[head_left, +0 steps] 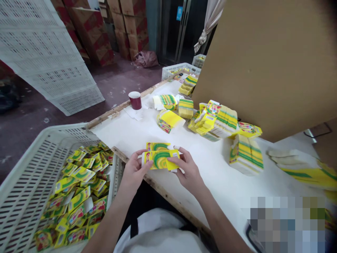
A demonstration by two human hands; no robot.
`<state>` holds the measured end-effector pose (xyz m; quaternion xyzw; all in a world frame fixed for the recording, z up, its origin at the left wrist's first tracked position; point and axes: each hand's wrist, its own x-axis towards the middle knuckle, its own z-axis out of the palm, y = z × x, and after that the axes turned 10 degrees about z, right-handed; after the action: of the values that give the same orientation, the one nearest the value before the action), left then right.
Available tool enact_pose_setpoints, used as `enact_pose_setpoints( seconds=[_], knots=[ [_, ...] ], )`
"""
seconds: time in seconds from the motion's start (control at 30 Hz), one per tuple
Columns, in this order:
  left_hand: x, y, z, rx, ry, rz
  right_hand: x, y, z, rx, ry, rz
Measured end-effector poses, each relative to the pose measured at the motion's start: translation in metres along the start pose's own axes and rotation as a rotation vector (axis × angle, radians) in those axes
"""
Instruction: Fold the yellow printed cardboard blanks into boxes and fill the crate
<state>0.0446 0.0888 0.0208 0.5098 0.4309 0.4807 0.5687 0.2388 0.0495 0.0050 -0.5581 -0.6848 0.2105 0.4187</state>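
Observation:
Near the table's front edge, a yellow and green carton (159,160) is held between my two hands. My left hand (137,165) grips its left end, with the thumb on the front. At the right end, my right hand (184,164) has its thumb over a yellow flap. A second yellow carton (155,146) shows just behind the first one; whether a hand holds it too, I cannot tell. To the left, a white plastic basket (28,158) holds a heap of small yellow and green cartons (81,175).
Bundles of flat cartons (223,121) lie on the white table (205,161), with another stack (246,154) further right. A maroon cup (135,101) stands by the wooden far-left edge. A large cardboard sheet (263,63) rises behind. White crates (50,52) are stacked at upper left.

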Motion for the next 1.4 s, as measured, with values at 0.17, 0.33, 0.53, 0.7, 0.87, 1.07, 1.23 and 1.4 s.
enact_pose_setpoints(
  seconds=[0.17,0.33,0.53,0.7,0.87,1.07,1.23,1.4],
  knots=[
    [-0.002,0.003,0.002,-0.115,0.037,-0.026,-0.001,0.0,-0.004,-0.013,-0.099,-0.039],
    [-0.001,0.004,0.003,-0.165,0.038,-0.029,-0.003,0.001,-0.008,0.03,-0.198,-0.014],
    [-0.002,0.004,0.007,-0.213,0.031,-0.059,0.0,0.0,0.0,0.069,-0.053,0.006],
    [-0.001,0.003,0.006,-0.222,0.029,-0.063,0.003,0.0,-0.004,0.091,-0.151,0.027],
    [0.001,-0.003,0.008,-0.249,0.063,-0.059,0.003,0.001,-0.005,0.059,-0.132,-0.023],
    [0.002,-0.004,0.006,-0.229,0.046,-0.048,0.0,0.0,-0.005,0.06,-0.19,0.014],
    [-0.001,-0.002,0.007,-0.192,0.009,-0.025,-0.003,0.001,0.005,0.174,-0.062,0.156],
    [-0.003,-0.007,0.01,-0.201,-0.014,0.011,-0.002,0.002,0.013,0.222,0.0,0.158]
  ],
)
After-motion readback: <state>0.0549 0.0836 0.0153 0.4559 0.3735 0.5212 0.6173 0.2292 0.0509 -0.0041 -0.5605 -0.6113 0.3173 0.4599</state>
